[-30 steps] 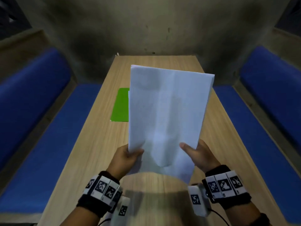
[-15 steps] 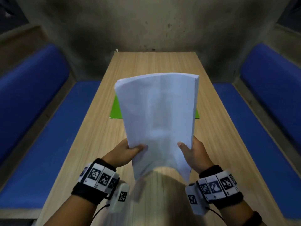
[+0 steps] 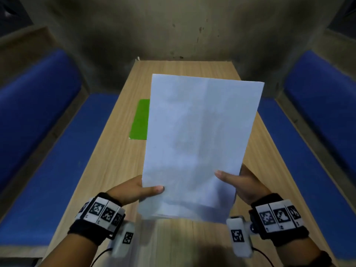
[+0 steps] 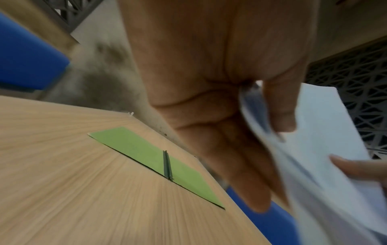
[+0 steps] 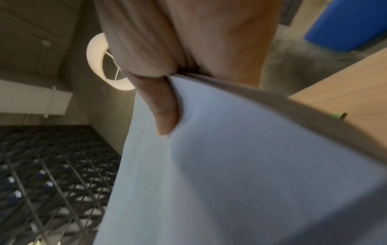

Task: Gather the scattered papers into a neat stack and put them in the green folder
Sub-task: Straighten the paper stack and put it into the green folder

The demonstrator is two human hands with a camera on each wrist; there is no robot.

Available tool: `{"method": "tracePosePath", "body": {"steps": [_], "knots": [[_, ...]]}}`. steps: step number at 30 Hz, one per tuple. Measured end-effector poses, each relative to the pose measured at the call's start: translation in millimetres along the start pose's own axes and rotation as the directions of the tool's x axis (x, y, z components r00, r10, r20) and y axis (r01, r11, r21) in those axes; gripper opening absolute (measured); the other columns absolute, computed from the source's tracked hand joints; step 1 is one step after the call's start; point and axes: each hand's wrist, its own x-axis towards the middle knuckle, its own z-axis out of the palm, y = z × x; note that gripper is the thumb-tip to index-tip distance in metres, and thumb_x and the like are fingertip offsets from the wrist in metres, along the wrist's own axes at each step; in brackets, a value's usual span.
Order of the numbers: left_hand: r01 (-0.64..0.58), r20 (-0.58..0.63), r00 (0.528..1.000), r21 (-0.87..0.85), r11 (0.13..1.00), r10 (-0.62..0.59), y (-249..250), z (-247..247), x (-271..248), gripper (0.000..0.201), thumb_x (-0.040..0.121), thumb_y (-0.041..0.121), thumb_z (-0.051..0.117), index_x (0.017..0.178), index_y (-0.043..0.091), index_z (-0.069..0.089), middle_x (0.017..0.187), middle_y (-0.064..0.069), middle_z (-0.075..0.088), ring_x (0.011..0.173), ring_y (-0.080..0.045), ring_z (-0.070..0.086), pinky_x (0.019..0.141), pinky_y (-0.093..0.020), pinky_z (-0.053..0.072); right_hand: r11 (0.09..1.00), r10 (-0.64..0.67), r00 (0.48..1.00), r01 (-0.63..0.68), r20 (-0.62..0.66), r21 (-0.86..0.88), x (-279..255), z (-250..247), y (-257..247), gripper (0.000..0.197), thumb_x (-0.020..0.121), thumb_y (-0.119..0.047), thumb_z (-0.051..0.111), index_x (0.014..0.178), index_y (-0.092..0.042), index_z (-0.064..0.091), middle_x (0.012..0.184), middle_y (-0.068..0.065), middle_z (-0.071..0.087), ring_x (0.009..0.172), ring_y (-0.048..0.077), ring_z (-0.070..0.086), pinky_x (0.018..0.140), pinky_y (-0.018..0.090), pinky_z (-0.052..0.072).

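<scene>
A stack of white papers (image 3: pixel 200 143) stands upright above the near part of the wooden table (image 3: pixel 107 170), its bottom edge blurred just over the tabletop. My left hand (image 3: pixel 134 191) pinches the stack's lower left edge, thumb on the front. My right hand (image 3: pixel 238 182) pinches the lower right edge the same way. In the left wrist view the papers (image 4: pixel 326 159) sit between thumb and fingers (image 4: pixel 247 174); in the right wrist view the thumb (image 5: pixel 163 112) presses into the sheets (image 5: pixel 230 182). The green folder (image 3: pixel 140 120) lies open and flat farther along the table, mostly hidden behind the stack; its spine clip (image 4: pixel 167 165) stands up.
Blue cushioned benches (image 3: pixel 38 132) (image 3: pixel 317 122) run along both long sides of the table. A stained concrete wall (image 3: pixel 183 29) closes the far end. Bare tabletop (image 3: pixel 185 64) shows beyond the folder.
The stack was lowered and its top bowed forward half a second ago; now it is raised and straight again, held upright by both hands.
</scene>
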Motion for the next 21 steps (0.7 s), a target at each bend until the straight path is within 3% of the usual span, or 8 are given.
{"method": "tracePosePath", "body": {"steps": [4, 7, 9, 11, 13, 15, 18, 21], "knots": [[-0.052, -0.19, 0.979, 0.118, 0.992, 0.073, -7, 18, 10, 0.068, 0.06, 0.075, 0.056, 0.078, 0.01, 0.067, 0.078, -0.022, 0.069, 0.07, -0.034, 0.065, 0.071, -0.044, 0.052, 1.0, -0.023, 0.993, 0.023, -0.114, -0.003, 11, 7, 1, 0.024, 0.09, -0.006, 0.054, 0.112, -0.014, 0.06, 0.087, -0.013, 0.07, 0.073, -0.003, 0.068, 0.061, 0.015, 0.055], [-0.113, -0.241, 0.964, 0.011, 0.994, 0.113, -3, 30, 14, 0.032, 0.074, 0.056, 0.058, 0.081, 0.026, 0.066, 0.08, -0.001, 0.072, 0.074, -0.019, 0.065, 0.077, -0.045, 0.052, 0.999, -0.048, 0.985, 0.047, -0.166, -0.009, 16, 9, 4, 0.026, 0.091, -0.004, 0.05, 0.105, -0.023, 0.059, 0.084, -0.018, 0.071, 0.08, -0.004, 0.067, 0.07, 0.016, 0.055], [-0.122, -0.16, 0.982, -0.136, 0.983, 0.1, 1, 29, 11, 0.019, 0.081, 0.042, 0.062, 0.096, 0.03, 0.064, 0.094, 0.012, 0.075, 0.087, -0.007, 0.067, 0.08, -0.031, 0.055, 1.0, -0.004, 0.989, 0.005, -0.15, 0.009, 15, 6, 1, 0.022, 0.091, -0.01, 0.053, 0.109, -0.021, 0.059, 0.087, -0.016, 0.07, 0.075, -0.004, 0.067, 0.066, 0.018, 0.054], [-0.151, -0.093, 0.987, -0.285, 0.947, 0.129, 3, 23, 8, 0.039, 0.069, 0.044, 0.072, 0.104, 0.03, 0.062, 0.102, 0.018, 0.072, 0.097, -0.003, 0.066, 0.079, -0.016, 0.052, 0.999, 0.05, 0.99, -0.048, -0.129, 0.021, 13, 1, -1, 0.025, 0.084, -0.023, 0.063, 0.109, -0.019, 0.064, 0.084, -0.013, 0.073, 0.081, 0.008, 0.07, 0.071, 0.031, 0.056], [-0.167, -0.095, 0.985, -0.381, 0.909, 0.142, 7, 17, 7, 0.068, 0.047, 0.054, 0.081, 0.106, 0.023, 0.064, 0.105, 0.009, 0.073, 0.099, -0.01, 0.067, 0.078, -0.018, 0.053, 0.997, 0.075, 0.992, -0.071, -0.103, 0.042, 10, -3, -3, 0.043, 0.06, -0.049, 0.077, 0.097, -0.026, 0.071, 0.088, -0.003, 0.076, 0.096, 0.034, 0.067, 0.085, 0.057, 0.051], [-0.204, -0.126, 0.978, -0.439, 0.875, 0.165, 12, 10, 9, 0.075, 0.044, 0.052, 0.083, 0.108, 0.017, 0.064, 0.108, 0.002, 0.072, 0.1, -0.015, 0.067, 0.08, -0.022, 0.055, 0.996, 0.086, 0.994, -0.085, -0.073, 0.011, 8, -2, -5, 0.036, 0.059, -0.05, 0.077, 0.089, -0.031, 0.072, 0.093, 0.0, 0.076, 0.102, 0.039, 0.063, 0.092, 0.063, 0.044], [-0.275, -0.218, 0.955, -0.407, 0.871, 0.199, 19, 5, 15, 0.069, 0.05, 0.049, 0.082, 0.109, 0.018, 0.063, 0.106, 0.005, 0.073, 0.098, -0.013, 0.067, 0.076, -0.023, 0.056, 0.998, 0.06, 0.997, -0.06, -0.055, -0.002, 9, 0, -3, 0.02, 0.089, -0.017, 0.057, 0.106, -0.024, 0.065, 0.091, -0.011, 0.075, 0.093, 0.014, 0.069, 0.088, 0.042, 0.054], [-0.318, -0.327, 0.924, -0.363, 0.876, 0.2, 21, 10, 23, 0.044, 0.07, 0.031, 0.067, 0.111, 0.016, 0.06, 0.097, 0.014, 0.074, 0.094, -0.01, 0.067, 0.075, -0.018, 0.054, 0.996, 0.059, 0.998, -0.057, -0.028, 0.067, 11, 5, -1, 0.023, 0.091, -0.016, 0.052, 0.112, -0.018, 0.061, 0.083, -0.019, 0.075, 0.08, -0.001, 0.069, 0.065, 0.013, 0.054]]}}
